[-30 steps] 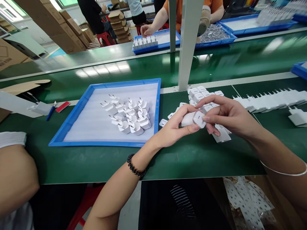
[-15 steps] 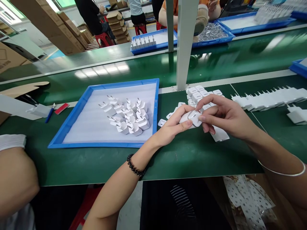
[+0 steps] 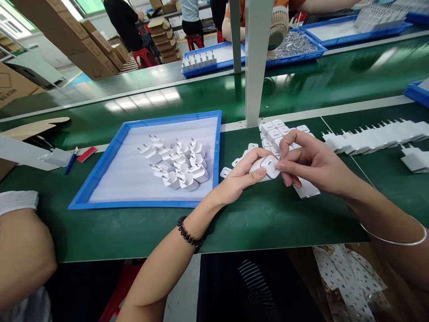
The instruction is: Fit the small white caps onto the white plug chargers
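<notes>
My left hand (image 3: pixel 239 179) grips a white charger plug (image 3: pixel 265 167) between thumb and fingers, just above the green bench. My right hand (image 3: pixel 310 163) pinches the plug's near face with thumb and forefinger. Behind both hands lies a cluster of white chargers (image 3: pixel 278 132), face up. To the left, a blue tray (image 3: pixel 110 150) with a white liner holds several chargers (image 3: pixel 177 163) with their prongs up.
A row of white chargers (image 3: pixel 375 136) lies at the right. A white post (image 3: pixel 256 62) rises behind the cluster. A co-worker's arm (image 3: pixel 23 250) is at the lower left. Across the belt, other people work at blue trays (image 3: pixel 214 58). Cardboard (image 3: pixel 33 125) and a pen (image 3: pixel 71 158) lie at the left.
The plug has turned slightly in my fingers and sits a little lower. My right forefinger now curls over its top edge. Both hands stay in place.
</notes>
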Tool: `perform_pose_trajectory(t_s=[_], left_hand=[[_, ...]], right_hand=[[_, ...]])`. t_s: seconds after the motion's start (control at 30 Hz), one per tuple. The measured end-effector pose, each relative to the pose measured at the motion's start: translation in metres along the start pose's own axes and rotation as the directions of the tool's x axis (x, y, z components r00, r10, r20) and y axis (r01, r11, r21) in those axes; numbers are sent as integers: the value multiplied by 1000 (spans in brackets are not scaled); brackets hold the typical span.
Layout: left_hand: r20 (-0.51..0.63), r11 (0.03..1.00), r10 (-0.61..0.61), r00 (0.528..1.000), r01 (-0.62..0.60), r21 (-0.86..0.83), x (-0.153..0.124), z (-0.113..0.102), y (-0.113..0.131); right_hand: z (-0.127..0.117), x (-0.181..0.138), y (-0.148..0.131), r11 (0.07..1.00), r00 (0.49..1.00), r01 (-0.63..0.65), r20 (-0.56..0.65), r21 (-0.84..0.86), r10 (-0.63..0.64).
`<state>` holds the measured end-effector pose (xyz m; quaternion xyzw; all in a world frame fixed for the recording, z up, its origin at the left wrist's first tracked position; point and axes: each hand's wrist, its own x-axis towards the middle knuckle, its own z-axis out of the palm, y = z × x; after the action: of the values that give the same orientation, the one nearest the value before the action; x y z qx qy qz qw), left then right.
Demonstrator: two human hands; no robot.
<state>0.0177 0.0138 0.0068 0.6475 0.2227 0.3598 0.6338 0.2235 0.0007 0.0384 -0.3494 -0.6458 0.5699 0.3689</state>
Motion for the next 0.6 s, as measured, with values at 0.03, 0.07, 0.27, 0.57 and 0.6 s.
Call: perform_pose_trajectory(t_s=[0.03, 0.07, 0.27, 0.57, 0.6], left_hand=[[-2, 1000, -3, 1000, 3, 6, 0, 0, 0], [-6, 1000, -5, 1000, 5, 9, 0, 0, 0], [-2, 1000, -4, 1000, 4, -15, 0, 0, -3], [8, 999, -24, 1000, 24, -46, 0, -1, -3], [10, 998, -34, 999, 34, -50, 0, -1, -3]], right_hand=[[0, 0, 0, 1000, 1000, 0, 1, 4, 0], [0, 0, 0, 1000, 1000, 2, 1, 5, -2], [0, 0, 1, 1000, 1000, 5, -5, -16, -5], [3, -1, 0, 998, 1000, 16, -1, -65, -16], [3, -2, 1, 997, 1000, 15, 5, -73, -15]])
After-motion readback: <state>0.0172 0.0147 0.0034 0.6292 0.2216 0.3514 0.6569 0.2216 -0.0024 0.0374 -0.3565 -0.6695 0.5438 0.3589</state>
